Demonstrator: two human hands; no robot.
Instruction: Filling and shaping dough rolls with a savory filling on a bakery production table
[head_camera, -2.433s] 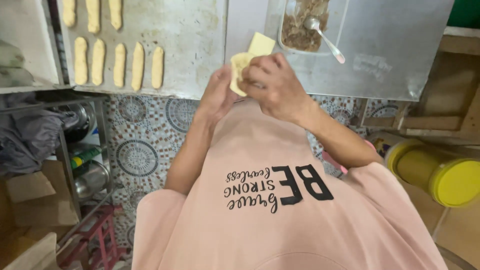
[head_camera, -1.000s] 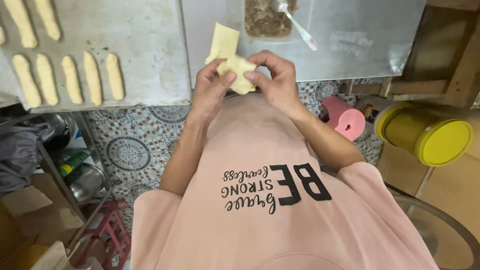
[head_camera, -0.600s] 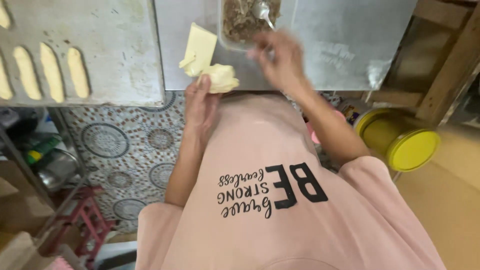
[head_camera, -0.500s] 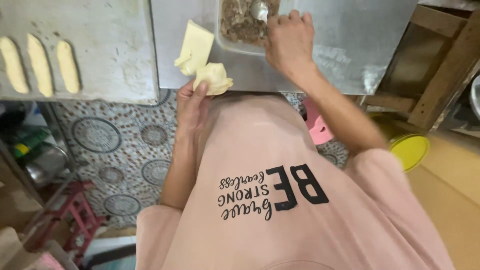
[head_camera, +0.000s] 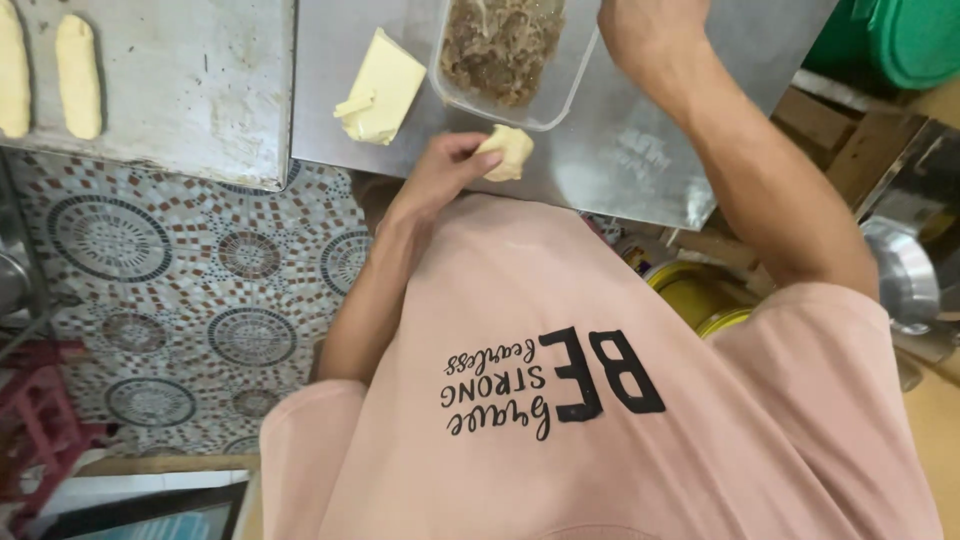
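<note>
Left hand pinches dough, right hand at the filling tub

The left hand (head_camera: 440, 170), forearm angled up from the body, has its grip clamped on a small pale dough piece (head_camera: 508, 152) at the metal table (head_camera: 640, 150) edge, its long axis unclear. The right hand (head_camera: 650, 30) reaches beside the clear plastic container of brown filling (head_camera: 510, 60); its grip is cut off.

Even, soft daylight; no hard shadows. Dull sheen on the metal table (head_camera: 640, 150) near its front edge. Slight motion blur throughout. Mild wide-angle stretching at the frame edges.
</note>
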